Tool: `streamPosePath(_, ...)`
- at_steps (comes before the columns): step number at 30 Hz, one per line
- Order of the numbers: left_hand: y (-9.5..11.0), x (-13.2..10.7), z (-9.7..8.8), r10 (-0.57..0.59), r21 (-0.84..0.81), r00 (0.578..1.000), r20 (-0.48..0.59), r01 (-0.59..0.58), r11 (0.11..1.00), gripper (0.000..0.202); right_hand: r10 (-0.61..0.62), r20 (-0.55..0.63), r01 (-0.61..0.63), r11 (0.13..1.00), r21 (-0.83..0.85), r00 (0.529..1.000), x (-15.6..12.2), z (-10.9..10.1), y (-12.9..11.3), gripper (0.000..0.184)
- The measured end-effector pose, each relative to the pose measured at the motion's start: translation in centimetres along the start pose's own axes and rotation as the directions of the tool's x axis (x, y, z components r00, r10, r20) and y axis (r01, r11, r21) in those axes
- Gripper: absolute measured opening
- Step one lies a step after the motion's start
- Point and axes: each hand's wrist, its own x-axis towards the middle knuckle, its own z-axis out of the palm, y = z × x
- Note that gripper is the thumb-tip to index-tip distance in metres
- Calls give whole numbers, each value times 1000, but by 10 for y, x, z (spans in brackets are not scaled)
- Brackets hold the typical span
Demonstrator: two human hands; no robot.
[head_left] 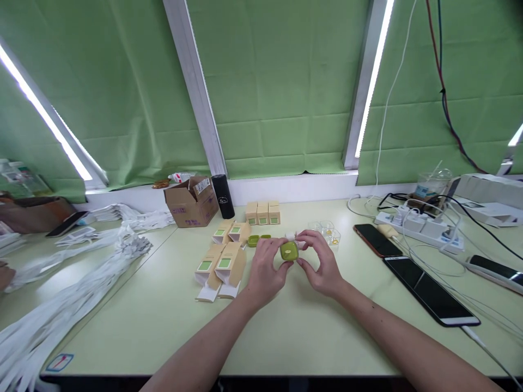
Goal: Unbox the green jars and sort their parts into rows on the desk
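Note:
Between the fingertips of my left hand (266, 272) is a small, glossy green square case (290, 251) with rounded corners and a pale mark on its face. My right hand (321, 264) pinches at the case's right side, thumb below and index finger above. Something white (301, 245) shows behind it by the right fingers; its kind is unclear. Just beyond my left hand lie two similar green pieces (259, 240). Several clear small containers (327, 231) with yellowish bits stand past my right hand. To the left are beige cartons (229, 264) with green labels, the near ones with open flaps.
Three small beige boxes (262, 213) stand at the back. Left of them are a black cylinder (223, 197) and a cardboard box (192, 202). White strips (81, 288) cover the left side. Phones (431, 291), cables and a power strip (420, 231) occupy the right.

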Motion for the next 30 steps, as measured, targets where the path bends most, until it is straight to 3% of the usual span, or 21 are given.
streamPosePath(7, -1, -2, 3, -32, -13, 999, 34, 33, 999, 50, 77, 133, -77, 997, -4, 988, -3, 5, 10, 56)
streamPosePath(13, 1, -1, -1, -55, -48, 996, 68, 58, 997, 53, 164, 105, -172, 983, 70, 981, -3, 6, 16, 43)
streamPosePath(16, 0, 1, -5, -11, -62, 1000, 12, 11, 998, 50, 166, 89, -171, 984, 49, 982, -2, 5, 17, 42)
streamPosePath(20, -5, 4, -3, 19, -59, 994, -108, -26, 998, 25, 140, 112, -141, 990, 1, 984, -4, 4, 18, 43)
streamPosePath(25, -10, 5, 3, -2, -92, 992, -126, -9, 996, 12, 102, 132, -96, 994, -50, 986, -3, 3, 15, 42)
streamPosePath(30, -4, 4, 2, -75, -169, 984, -162, 48, 985, 14, 102, 133, -96, 994, -49, 986, -1, 2, 13, 43)
